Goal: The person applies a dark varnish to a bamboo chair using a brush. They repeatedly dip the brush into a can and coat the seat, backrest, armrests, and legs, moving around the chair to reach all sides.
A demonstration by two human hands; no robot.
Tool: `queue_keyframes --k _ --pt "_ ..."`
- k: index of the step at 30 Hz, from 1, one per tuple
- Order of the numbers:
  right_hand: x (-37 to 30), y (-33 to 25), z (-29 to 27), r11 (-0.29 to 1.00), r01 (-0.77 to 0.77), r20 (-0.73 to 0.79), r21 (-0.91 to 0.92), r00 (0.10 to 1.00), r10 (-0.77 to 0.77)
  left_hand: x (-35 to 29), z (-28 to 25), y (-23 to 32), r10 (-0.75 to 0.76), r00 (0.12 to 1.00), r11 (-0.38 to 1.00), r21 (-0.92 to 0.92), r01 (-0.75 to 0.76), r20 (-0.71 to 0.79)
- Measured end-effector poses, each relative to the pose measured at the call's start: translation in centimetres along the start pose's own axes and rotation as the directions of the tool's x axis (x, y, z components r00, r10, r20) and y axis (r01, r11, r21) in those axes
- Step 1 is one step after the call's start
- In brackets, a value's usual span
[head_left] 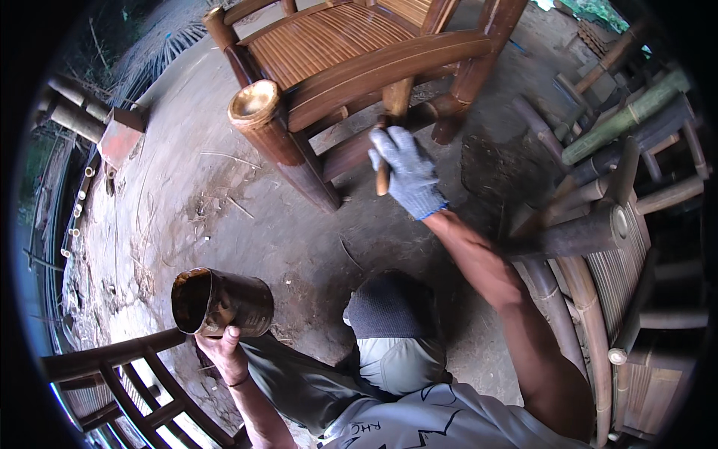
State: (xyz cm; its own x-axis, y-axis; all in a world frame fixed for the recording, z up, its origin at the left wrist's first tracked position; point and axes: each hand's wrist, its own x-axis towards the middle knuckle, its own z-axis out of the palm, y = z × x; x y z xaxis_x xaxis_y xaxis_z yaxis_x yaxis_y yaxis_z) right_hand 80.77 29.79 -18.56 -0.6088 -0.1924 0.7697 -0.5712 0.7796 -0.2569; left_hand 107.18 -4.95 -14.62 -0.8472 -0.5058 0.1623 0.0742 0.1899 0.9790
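Observation:
My left hand [224,355] grips a dark, stained metal can [241,305] from below, its thumb against the side. The can is tilted, with its open mouth toward the left. In a grey knit glove, my right hand [407,176] is closed round the wooden handle of a brush [382,182]. The far end of the brush is at the lower bars of a glossy brown bamboo chair [389,56]; the fingers partly hide it, so contact cannot be made out. A thick front post [288,146] of the chair stands left of this hand, with a pale cut top.
Unvarnished bamboo furniture [613,277] crowds the right side, with a green bamboo pole [624,120] behind it. A dark bamboo frame [142,389] stands at lower left. A reddish block [121,138] sits at far left. Scraps litter the concrete floor [247,217].

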Motion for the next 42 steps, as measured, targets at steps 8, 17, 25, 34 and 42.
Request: queue_keyframes --k 8,17,25,34,42 --pt "5.2 0.3 3.0 0.945 -0.276 0.193 -0.175 0.932 0.308 0.4 2.3 1.0 0.000 0.996 1.000 -0.018 0.002 0.087" --pt "-0.4 6.8 -6.8 0.978 0.178 0.241 -0.105 0.959 -0.149 0.1 2.7 2.0 -0.008 0.998 0.996 -0.090 0.013 0.061" --pt "-2.0 9.6 -4.1 0.971 0.217 -0.028 0.096 0.976 -0.216 1.4 4.1 2.1 0.023 0.998 0.995 -0.102 -0.016 0.066" --pt "-2.5 11.1 -2.1 0.360 -0.485 0.027 0.797 0.624 0.781 1.8 6.4 1.8 -0.004 0.990 0.996 -0.084 0.016 0.143" --pt "3.9 2.8 -3.3 -0.066 -0.221 0.173 0.973 0.515 0.839 1.4 6.6 1.9 0.011 0.987 1.000 -0.009 -0.010 0.158"
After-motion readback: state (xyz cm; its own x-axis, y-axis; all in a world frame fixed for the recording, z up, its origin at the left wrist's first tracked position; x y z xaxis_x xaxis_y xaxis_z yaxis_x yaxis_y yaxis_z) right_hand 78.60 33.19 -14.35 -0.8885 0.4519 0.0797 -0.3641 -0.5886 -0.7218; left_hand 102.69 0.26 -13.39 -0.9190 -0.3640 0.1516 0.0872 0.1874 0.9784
